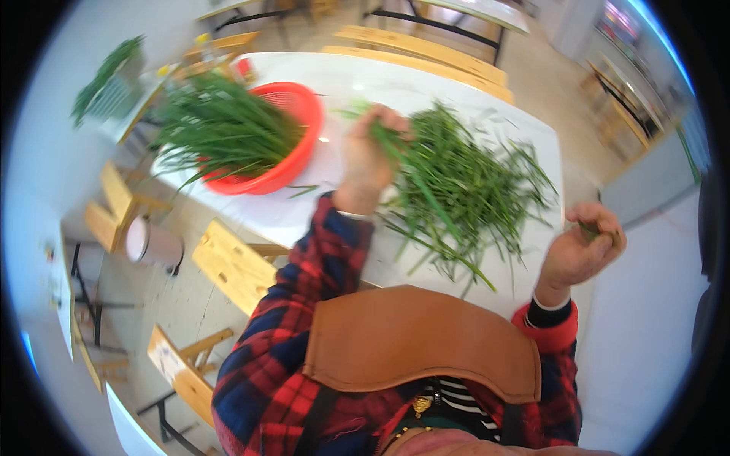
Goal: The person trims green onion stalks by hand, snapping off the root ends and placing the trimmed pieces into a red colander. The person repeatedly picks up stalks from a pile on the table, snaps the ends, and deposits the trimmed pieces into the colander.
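Sorting, probably: left hand grips slender green stalks; right hand half-curled, contents unclear, likely needs moving left next.

The left hand is clenched, the right hand curled.

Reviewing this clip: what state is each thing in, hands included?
Left hand: closed around green stalks
Right hand: fingers curled; its grip is unclear
Cut greens: loose, heaped on the table
Red basket: filled with long greens spilling over its rim
White table: partly covered
Pale basket: holding greens that overhang its side
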`<state>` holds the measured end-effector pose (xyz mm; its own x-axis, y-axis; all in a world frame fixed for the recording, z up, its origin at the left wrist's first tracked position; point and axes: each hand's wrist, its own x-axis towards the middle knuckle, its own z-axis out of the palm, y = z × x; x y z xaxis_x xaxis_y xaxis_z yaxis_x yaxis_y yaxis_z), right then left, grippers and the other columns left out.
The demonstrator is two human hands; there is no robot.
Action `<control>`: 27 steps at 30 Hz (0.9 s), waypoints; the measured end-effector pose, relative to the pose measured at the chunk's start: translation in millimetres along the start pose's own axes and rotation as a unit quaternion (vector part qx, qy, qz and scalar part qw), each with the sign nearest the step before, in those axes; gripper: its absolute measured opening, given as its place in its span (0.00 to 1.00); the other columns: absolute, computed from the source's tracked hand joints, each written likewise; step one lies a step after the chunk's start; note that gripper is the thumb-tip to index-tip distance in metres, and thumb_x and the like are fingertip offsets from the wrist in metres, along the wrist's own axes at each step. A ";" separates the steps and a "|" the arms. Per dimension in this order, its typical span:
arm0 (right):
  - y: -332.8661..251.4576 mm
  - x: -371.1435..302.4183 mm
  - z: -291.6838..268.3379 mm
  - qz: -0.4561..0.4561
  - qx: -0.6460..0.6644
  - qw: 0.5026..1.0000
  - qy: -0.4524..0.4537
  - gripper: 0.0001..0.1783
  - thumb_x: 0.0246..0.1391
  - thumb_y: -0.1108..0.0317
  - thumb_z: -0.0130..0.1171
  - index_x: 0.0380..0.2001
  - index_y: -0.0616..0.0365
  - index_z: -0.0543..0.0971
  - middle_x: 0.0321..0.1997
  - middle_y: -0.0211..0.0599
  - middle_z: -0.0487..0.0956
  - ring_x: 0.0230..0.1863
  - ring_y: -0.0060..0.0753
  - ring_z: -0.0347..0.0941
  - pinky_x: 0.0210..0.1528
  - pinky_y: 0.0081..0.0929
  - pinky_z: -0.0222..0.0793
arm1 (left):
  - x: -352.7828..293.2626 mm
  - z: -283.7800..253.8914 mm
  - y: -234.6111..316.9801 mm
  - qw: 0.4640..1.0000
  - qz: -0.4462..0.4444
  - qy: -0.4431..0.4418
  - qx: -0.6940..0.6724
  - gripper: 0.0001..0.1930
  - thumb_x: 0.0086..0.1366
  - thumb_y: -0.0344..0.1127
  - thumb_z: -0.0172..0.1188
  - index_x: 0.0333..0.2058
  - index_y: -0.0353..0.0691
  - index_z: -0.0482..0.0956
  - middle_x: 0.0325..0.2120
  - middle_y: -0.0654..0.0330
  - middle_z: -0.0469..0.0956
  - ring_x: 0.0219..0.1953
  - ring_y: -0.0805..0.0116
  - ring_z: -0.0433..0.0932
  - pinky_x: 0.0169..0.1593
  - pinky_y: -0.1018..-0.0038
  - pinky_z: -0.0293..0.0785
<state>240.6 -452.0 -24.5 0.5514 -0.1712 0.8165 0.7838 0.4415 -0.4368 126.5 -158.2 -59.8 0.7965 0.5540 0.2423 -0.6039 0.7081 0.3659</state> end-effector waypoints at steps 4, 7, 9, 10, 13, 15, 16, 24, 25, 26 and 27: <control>40.5 -1.5 -25.1 0.078 -0.440 0.822 -0.352 0.22 0.64 0.70 0.52 0.61 0.60 0.69 0.56 0.49 0.76 0.55 0.44 0.72 0.60 0.42 0.64 | -11.5 21.1 -3.6 0.998 -0.056 -0.008 -0.038 0.09 0.74 0.42 0.50 0.37 0.47 0.76 0.40 0.59 0.80 0.54 0.51 0.75 0.61 0.50 0.67; 50.5 -15.2 -45.0 -0.006 -0.467 0.802 -0.372 0.27 0.58 0.73 0.57 0.62 0.61 0.70 0.63 0.45 0.74 0.64 0.47 0.68 0.68 0.43 0.56 | -13.8 45.5 22.1 0.995 -0.052 0.004 0.083 0.10 0.76 0.43 0.48 0.39 0.46 0.75 0.38 0.59 0.82 0.57 0.48 0.74 0.62 0.51 0.66; 51.9 -18.2 -53.3 0.037 -0.407 0.842 -0.353 0.26 0.59 0.74 0.57 0.61 0.62 0.70 0.62 0.46 0.75 0.64 0.47 0.67 0.69 0.42 0.54 | -15.3 67.7 51.3 0.973 -0.023 0.015 0.227 0.10 0.77 0.41 0.46 0.40 0.43 0.72 0.34 0.58 0.82 0.58 0.44 0.74 0.63 0.53 0.66; 53.7 -19.8 -53.9 0.021 -0.408 0.841 -0.355 0.23 0.59 0.74 0.57 0.59 0.62 0.73 0.58 0.46 0.77 0.60 0.44 0.71 0.65 0.40 0.61 | -12.3 80.8 71.8 0.957 -0.006 -0.001 0.290 0.08 0.77 0.38 0.46 0.40 0.42 0.71 0.30 0.58 0.79 0.50 0.47 0.80 0.59 0.57 0.71; 55.6 -22.9 -54.3 0.197 -0.276 0.880 -0.332 0.18 0.62 0.75 0.56 0.55 0.63 0.76 0.52 0.43 0.79 0.54 0.38 0.75 0.58 0.35 0.68 | -11.4 113.7 131.2 0.790 0.142 -0.046 0.595 0.10 0.77 0.40 0.51 0.48 0.40 0.71 0.25 0.66 0.69 0.25 0.72 0.74 0.30 0.74 0.72; 56.3 -24.3 -54.8 0.195 -0.261 0.890 -0.319 0.15 0.63 0.76 0.55 0.53 0.64 0.77 0.50 0.41 0.78 0.50 0.35 0.77 0.54 0.31 0.71 | 0.3 125.3 167.3 0.444 0.220 -0.060 0.867 0.12 0.75 0.38 0.53 0.52 0.40 0.73 0.27 0.62 0.74 0.28 0.69 0.77 0.31 0.71 0.73; 56.7 -24.9 -55.3 0.193 -0.252 0.896 -0.311 0.14 0.63 0.76 0.55 0.52 0.64 0.77 0.48 0.40 0.78 0.48 0.33 0.78 0.52 0.29 0.72 | 2.3 122.6 180.4 0.309 0.232 -0.075 0.919 0.11 0.73 0.36 0.54 0.50 0.40 0.74 0.29 0.58 0.76 0.30 0.64 0.79 0.32 0.68 0.74; 60.2 -31.4 -57.2 0.259 -0.222 0.889 -0.306 0.12 0.65 0.76 0.53 0.49 0.66 0.78 0.47 0.39 0.77 0.45 0.31 0.78 0.52 0.27 0.72 | 13.0 25.8 238.0 -0.126 0.036 -0.186 0.974 0.06 0.62 0.31 0.55 0.38 0.43 0.77 0.32 0.62 0.78 0.38 0.57 0.81 0.43 0.61 0.75; 60.7 -31.7 -56.7 0.261 -0.216 0.892 -0.300 0.11 0.65 0.76 0.53 0.48 0.66 0.78 0.46 0.40 0.77 0.45 0.32 0.78 0.51 0.27 0.73 | 15.9 13.3 233.7 -0.151 0.011 -0.186 0.971 0.05 0.61 0.31 0.55 0.36 0.44 0.77 0.32 0.64 0.78 0.40 0.59 0.81 0.44 0.61 0.75; 61.0 -31.5 -56.7 0.263 -0.217 0.890 -0.302 0.11 0.65 0.76 0.53 0.48 0.66 0.79 0.46 0.40 0.77 0.44 0.31 0.78 0.51 0.27 0.73 | 18.6 3.7 230.1 -0.177 -0.015 -0.185 0.967 0.04 0.61 0.31 0.55 0.35 0.44 0.76 0.32 0.65 0.77 0.42 0.60 0.81 0.46 0.62 0.74; 61.2 -31.7 -56.7 0.264 -0.218 0.888 -0.306 0.11 0.65 0.76 0.53 0.47 0.66 0.79 0.45 0.39 0.77 0.44 0.31 0.78 0.50 0.27 0.73 | 20.7 -3.4 226.8 -0.164 0.001 -0.197 0.967 0.06 0.61 0.32 0.57 0.37 0.45 0.77 0.33 0.66 0.78 0.45 0.61 0.80 0.48 0.62 0.73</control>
<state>287.2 -469.5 -98.5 0.7214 0.5283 0.4477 0.5712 -0.0884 -0.8161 5.9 15.4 25.1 0.9630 0.2683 0.0270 0.2111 -0.6876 -0.6947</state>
